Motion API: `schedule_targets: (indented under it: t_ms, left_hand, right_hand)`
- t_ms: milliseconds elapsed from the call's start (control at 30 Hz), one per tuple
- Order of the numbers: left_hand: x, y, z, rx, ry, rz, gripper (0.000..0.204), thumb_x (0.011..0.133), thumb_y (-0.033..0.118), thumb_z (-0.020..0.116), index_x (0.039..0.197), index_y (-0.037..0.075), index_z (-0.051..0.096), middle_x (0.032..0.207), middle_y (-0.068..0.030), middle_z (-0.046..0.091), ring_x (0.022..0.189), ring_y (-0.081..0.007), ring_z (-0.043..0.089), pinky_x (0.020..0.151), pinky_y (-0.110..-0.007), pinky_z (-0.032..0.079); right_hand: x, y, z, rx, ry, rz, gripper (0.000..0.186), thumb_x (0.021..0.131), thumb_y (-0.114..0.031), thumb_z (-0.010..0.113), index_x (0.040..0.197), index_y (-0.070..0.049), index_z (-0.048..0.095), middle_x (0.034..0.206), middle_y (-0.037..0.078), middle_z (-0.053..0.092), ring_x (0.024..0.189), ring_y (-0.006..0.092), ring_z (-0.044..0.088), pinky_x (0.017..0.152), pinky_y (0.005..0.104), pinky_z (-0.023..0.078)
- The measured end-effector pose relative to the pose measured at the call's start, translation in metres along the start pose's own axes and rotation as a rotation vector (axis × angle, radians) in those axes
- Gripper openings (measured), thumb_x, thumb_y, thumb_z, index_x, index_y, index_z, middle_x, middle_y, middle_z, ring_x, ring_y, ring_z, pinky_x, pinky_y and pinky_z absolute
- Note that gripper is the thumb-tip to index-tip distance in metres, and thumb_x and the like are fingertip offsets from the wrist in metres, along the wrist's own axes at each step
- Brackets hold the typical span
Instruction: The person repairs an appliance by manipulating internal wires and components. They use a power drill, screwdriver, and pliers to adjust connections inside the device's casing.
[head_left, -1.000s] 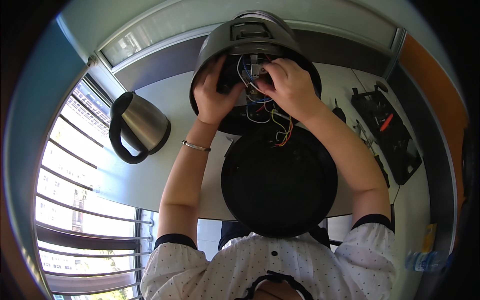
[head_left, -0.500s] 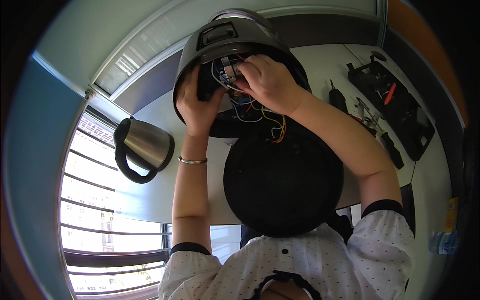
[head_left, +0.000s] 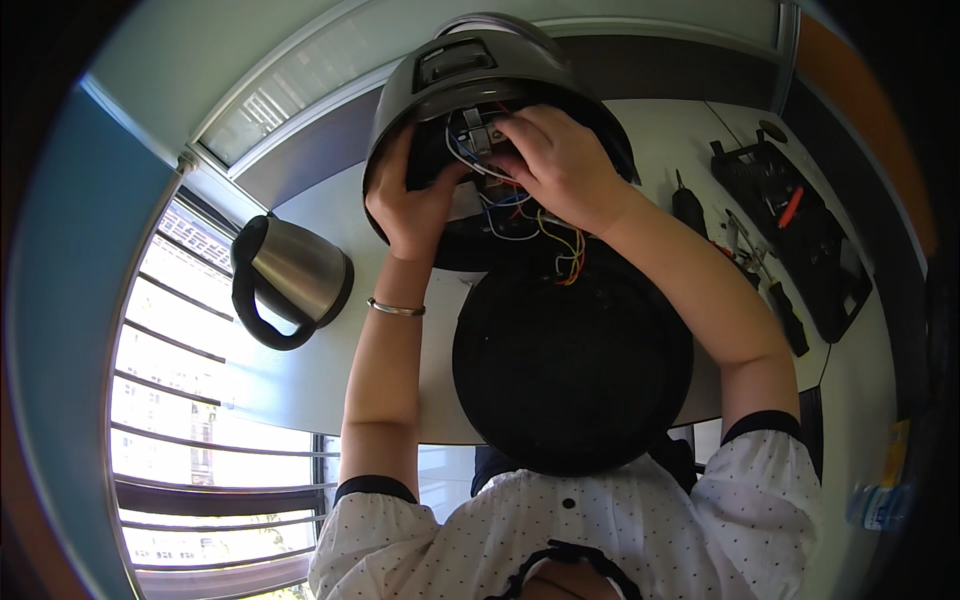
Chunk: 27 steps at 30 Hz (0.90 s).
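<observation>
A dark grey electric cooker lies on its side with its bottom open toward me. Its round black base cover sits just in front, close to my body. My left hand grips the cooker's left rim, its fingers closed over the edge and thumb reaching inside. Inside the opening, my right hand has its fingers bent together beside a small metal bracket; what the fingertips hold is hidden. Blue, white and red wires run around the bracket. Yellow and orange wires hang down toward the cover.
A steel kettle with a black handle stands at the left, near the window blinds. On the right lie a black-handled screwdriver, more hand tools and an open black tool case with a red-handled tool. Partition panels border the far side.
The whole view has shifted slightly, so the cooker and tools appear a little to the right. Both hands keep nearly the same places on the cooker; my right fingers have moved only slightly.
</observation>
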<state>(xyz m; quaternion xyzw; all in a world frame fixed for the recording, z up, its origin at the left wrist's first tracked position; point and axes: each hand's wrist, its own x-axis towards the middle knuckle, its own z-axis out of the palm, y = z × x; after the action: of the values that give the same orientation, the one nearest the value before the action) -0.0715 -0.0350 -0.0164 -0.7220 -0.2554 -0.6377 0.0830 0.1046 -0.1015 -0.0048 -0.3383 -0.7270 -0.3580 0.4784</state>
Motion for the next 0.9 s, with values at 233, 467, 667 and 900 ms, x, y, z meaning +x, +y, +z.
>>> schedule_targets:
  t_ms: [233, 467, 667, 900]
  left_hand:
    - [0.0023, 0.0031, 0.0006, -0.055, 0.029, -0.021, 0.055, 0.053, 0.011, 0.084, 0.104, 0.0, 0.066, 0.102, -0.0159, 0.066, 0.093, -0.0281, 0.065, 0.083, -0.034, 0.05]
    - [0.0009, 0.0036, 0.0008, -0.036, 0.059, -0.058, 0.053, 0.053, 0.012, 0.083, 0.102, 0.001, 0.066, 0.101, -0.016, 0.067, 0.091, -0.0278, 0.065, 0.083, -0.033, 0.051]
    - [0.0016, 0.0061, 0.002, -0.029, 0.06, -0.113, 0.052, 0.053, 0.015, 0.083, 0.101, 0.001, 0.067, 0.099, -0.0161, 0.067, 0.089, -0.028, 0.066, 0.081, -0.033, 0.051]
    - [0.0004, 0.0066, 0.0024, -0.063, 0.08, -0.121, 0.052, 0.053, 0.016, 0.084, 0.1, 0.001, 0.067, 0.098, -0.0164, 0.067, 0.088, -0.0275, 0.066, 0.081, -0.033, 0.051]
  right_hand:
    - [-0.0016, -0.0043, 0.0064, -0.022, 0.018, 0.051, 0.035, 0.066, -0.007, 0.075, 0.094, 0.002, 0.056, 0.084, 0.012, 0.058, 0.073, 0.0278, 0.06, 0.062, 0.0339, 0.052]
    - [0.0027, 0.0002, 0.0044, -0.067, -0.032, -0.046, 0.029, 0.072, -0.014, 0.069, 0.092, 0.001, 0.054, 0.084, 0.01, 0.056, 0.075, 0.024, 0.058, 0.06, 0.031, 0.051]
    - [0.0064, -0.0002, -0.0029, 0.05, -0.026, 0.004, 0.033, 0.068, -0.012, 0.073, 0.092, -0.001, 0.054, 0.084, 0.008, 0.056, 0.077, 0.0248, 0.058, 0.063, 0.0326, 0.051]
    - [0.0027, 0.0005, 0.0025, 0.117, 0.005, 0.04, 0.033, 0.067, -0.01, 0.073, 0.093, -0.002, 0.054, 0.084, 0.009, 0.056, 0.077, 0.0269, 0.057, 0.065, 0.0353, 0.049]
